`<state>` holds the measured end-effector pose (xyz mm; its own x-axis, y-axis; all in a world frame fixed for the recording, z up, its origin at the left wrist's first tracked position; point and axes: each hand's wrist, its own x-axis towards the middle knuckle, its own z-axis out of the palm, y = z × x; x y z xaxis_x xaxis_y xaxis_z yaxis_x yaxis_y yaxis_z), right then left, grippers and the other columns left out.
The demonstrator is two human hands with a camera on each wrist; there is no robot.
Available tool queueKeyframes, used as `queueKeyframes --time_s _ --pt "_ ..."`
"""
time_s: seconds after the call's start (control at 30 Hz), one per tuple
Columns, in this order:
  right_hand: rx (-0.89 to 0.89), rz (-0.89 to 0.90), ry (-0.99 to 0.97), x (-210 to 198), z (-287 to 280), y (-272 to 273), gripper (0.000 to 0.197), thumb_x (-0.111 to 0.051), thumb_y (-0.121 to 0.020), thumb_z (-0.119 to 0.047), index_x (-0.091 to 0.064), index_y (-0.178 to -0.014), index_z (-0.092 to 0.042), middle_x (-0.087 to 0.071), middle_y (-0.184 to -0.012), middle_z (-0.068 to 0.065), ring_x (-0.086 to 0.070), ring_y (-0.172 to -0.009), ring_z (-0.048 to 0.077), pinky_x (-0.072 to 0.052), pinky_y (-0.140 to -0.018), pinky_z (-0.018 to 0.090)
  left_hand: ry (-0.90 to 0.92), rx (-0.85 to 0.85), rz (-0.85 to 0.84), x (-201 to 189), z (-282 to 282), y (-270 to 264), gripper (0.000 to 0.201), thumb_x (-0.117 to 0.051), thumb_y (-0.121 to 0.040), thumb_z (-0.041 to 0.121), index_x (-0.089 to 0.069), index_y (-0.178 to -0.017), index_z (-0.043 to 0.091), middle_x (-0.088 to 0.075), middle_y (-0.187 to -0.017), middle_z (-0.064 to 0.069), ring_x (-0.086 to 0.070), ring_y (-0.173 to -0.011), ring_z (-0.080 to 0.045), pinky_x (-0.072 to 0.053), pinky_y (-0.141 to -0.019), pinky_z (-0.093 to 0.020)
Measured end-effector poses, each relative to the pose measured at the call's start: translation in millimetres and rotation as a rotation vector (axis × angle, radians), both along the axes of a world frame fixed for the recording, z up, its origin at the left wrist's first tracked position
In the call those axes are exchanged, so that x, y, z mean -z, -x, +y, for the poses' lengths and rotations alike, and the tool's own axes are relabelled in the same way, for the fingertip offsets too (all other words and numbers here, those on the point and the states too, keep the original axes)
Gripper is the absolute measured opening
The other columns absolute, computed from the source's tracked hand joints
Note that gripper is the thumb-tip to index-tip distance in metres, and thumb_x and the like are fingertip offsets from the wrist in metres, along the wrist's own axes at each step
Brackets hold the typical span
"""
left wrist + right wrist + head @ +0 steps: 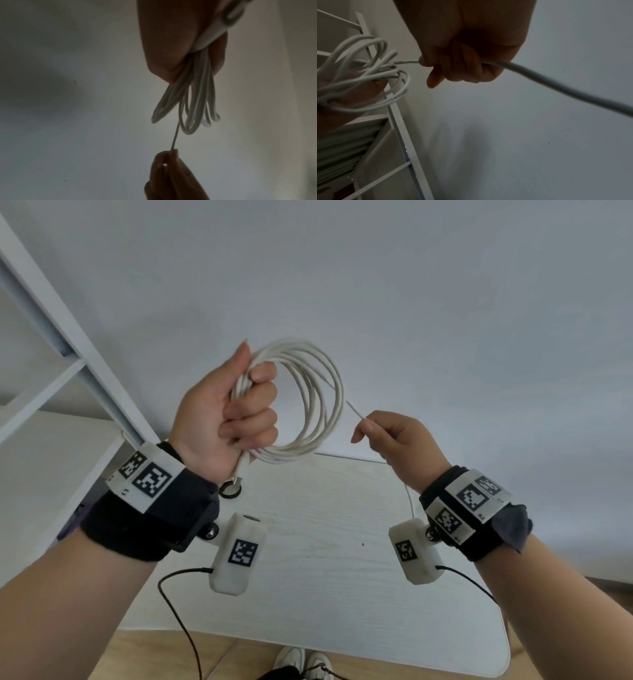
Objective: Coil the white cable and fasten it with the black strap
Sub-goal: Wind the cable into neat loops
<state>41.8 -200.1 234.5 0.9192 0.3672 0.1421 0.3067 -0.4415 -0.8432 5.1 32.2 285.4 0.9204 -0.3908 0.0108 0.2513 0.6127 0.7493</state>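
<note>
Nearest, the right hand (394,436) pinches the free run of the white cable (308,402) between thumb and fingers, the slack trailing down past its wrist toward the table (325,525). Farther out, the left hand (226,412) is fisted round the gathered loops, held up in the air. The cable looks light and limp yet springy — loops will likely fan apart unless gripped where they bunch. The coil stands roughly upright, its plane near vertical, with the feeding strand running down-right. The black strap is not in sight.

Smooth matt white cable (310,392), pale wood-grain table (329,508), black cloth wrist bands (150,522).
</note>
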Motion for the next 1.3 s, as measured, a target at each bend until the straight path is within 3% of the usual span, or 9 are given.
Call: queueKeyframes --time_s 0.13,0.23,0.33,0.43,0.53,0.7,0.9,1.17,1.3 --pt "0.007 0.070 -0.020 14 0 5 0.027 -0.044 -0.095 -0.026 -0.066 -0.082 -0.017 -0.044 -0.044 -0.019 -0.043 -0.045 -0.002 -0.034 -0.048 0.007 0.312 0.116 0.023 3 12 -11 0.035 -0.037 -0.094 0.041 -0.049 -0.075 0.013 -0.027 -0.044 0.006 -0.023 -0.033 -0.007 -0.028 -0.035 -0.020" --pt "0.020 0.087 -0.004 21 -2 8 0.025 -0.044 -0.095 -0.028 -0.066 -0.084 -0.021 -0.040 -0.045 -0.015 -0.039 -0.046 0.002 -0.033 -0.051 0.009 0.167 -0.099 0.006 -1 14 -14 0.040 -0.032 -0.094 0.044 -0.049 -0.069 0.019 -0.030 -0.036 0.005 -0.019 -0.029 -0.007 -0.026 -0.032 -0.015" --pt "0.059 0.105 0.029 31 -8 10 0.022 -0.043 -0.095 -0.026 -0.064 -0.089 -0.022 -0.035 -0.051 -0.012 -0.033 -0.045 0.004 -0.030 -0.049 0.012 0.096 -0.279 0.005 -6 20 -16 0.043 -0.026 -0.096 0.047 -0.045 -0.067 0.022 -0.033 -0.035 0.006 -0.027 -0.025 -0.008 -0.024 -0.031 -0.013" --pt "0.115 0.111 0.047 37 -13 12 0.014 -0.045 -0.094 -0.024 -0.057 -0.092 -0.018 -0.046 -0.059 -0.005 -0.038 -0.050 0.004 -0.034 -0.053 0.020 0.010 -0.390 0.024 -10 27 -20 0.043 -0.026 -0.097 0.048 -0.044 -0.068 0.022 -0.031 -0.037 0.007 -0.027 -0.028 -0.007 -0.026 -0.033 -0.014" --pt "0.138 0.078 0.088 36 -13 15 0.011 -0.050 -0.092 -0.023 -0.055 -0.086 -0.016 -0.049 -0.063 0.003 -0.039 -0.056 0.015 -0.036 -0.056 0.027 -0.129 -0.472 0.019 -7 23 -23 0.042 -0.028 -0.098 0.047 -0.044 -0.070 0.021 -0.031 -0.041 0.008 -0.022 -0.031 -0.005 -0.027 -0.035 -0.016" --pt "0.066 -0.006 0.177 25 -6 22 0.011 -0.052 -0.091 -0.023 -0.058 -0.081 -0.020 -0.038 -0.049 -0.008 -0.034 -0.044 0.008 -0.031 -0.047 0.016 -0.172 -0.466 0.020 5 18 -25 0.032 -0.033 -0.099 0.037 -0.043 -0.074 0.019 -0.036 -0.051 0.008 -0.029 -0.040 -0.008 -0.037 -0.046 -0.020" --pt "-0.048 -0.132 0.334 6 4 30 0.013 -0.051 -0.092 -0.027 -0.061 -0.087 -0.020 -0.039 -0.046 -0.007 -0.037 -0.045 0.013 -0.033 -0.049 0.024 -0.321 -0.499 -0.002 13 5 -21 0.027 -0.037 -0.100 0.024 -0.043 -0.075 0.015 -0.047 -0.055 0.005 -0.043 -0.046 -0.013 -0.046 -0.053 -0.026" --pt "-0.130 -0.201 0.431 -8 12 36 0.015 -0.051 -0.092 -0.029 -0.063 -0.093 -0.020 -0.048 -0.057 -0.011 -0.044 -0.053 0.005 -0.042 -0.058 0.030 -0.370 -0.493 -0.007 13 -3 -16 0.022 -0.038 -0.100 0.022 -0.050 -0.085 0.012 -0.065 -0.062 -0.002 -0.068 -0.061 -0.024 -0.056 -0.061 -0.030" --pt "-0.164 -0.198 0.464 -14 16 38 0.017 -0.050 -0.093 -0.030 -0.063 -0.097 -0.021 -0.053 -0.064 -0.009 -0.047 -0.061 0.013 -0.047 -0.064 0.032 -0.396 -0.457 -0.007 13 -6 -14 0.019 -0.036 -0.101 0.022 -0.049 -0.091 0.013 -0.072 -0.071 -0.005 -0.071 -0.069 -0.028 -0.056 -0.061 -0.031"
